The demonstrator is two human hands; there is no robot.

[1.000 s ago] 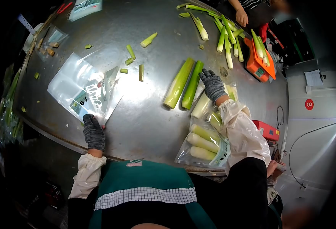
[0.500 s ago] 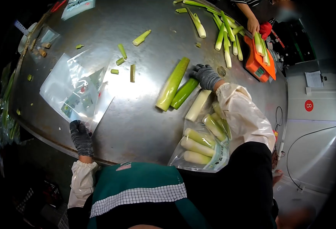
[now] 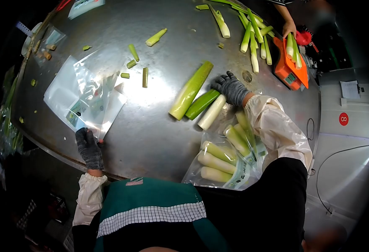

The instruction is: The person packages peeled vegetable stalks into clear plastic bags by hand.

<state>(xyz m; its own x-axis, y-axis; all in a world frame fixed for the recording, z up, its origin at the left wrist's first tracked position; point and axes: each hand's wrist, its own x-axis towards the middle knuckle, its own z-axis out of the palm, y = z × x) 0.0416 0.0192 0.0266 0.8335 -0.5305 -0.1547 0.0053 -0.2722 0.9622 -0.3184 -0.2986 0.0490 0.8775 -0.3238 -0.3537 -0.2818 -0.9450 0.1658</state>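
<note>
My left hand (image 3: 88, 147), in a grey glove, pinches the near edge of a clear printed plastic bag (image 3: 93, 98) that lies on other bags. My right hand (image 3: 231, 89), also gloved, has its fingers curled over the far ends of a green water bamboo shoot (image 3: 202, 104) and a pale water bamboo shoot (image 3: 211, 112). A larger green-white shoot (image 3: 190, 90) lies alongside them to the left. Below my right forearm, clear bags hold several peeled shoots (image 3: 216, 164).
Trimmed pieces (image 3: 145, 77) lie scattered on the metal table (image 3: 151, 138). At the far right, a co-worker's hand (image 3: 289, 28) is by an orange scale (image 3: 287, 67) bearing shoots. A pile of shoots (image 3: 255, 38) lies beside it.
The pale shoot has shifted up against the green one, under my right hand. My left hand keeps the bag edge, and the bag's film has moved slightly. The view has shifted a little.
</note>
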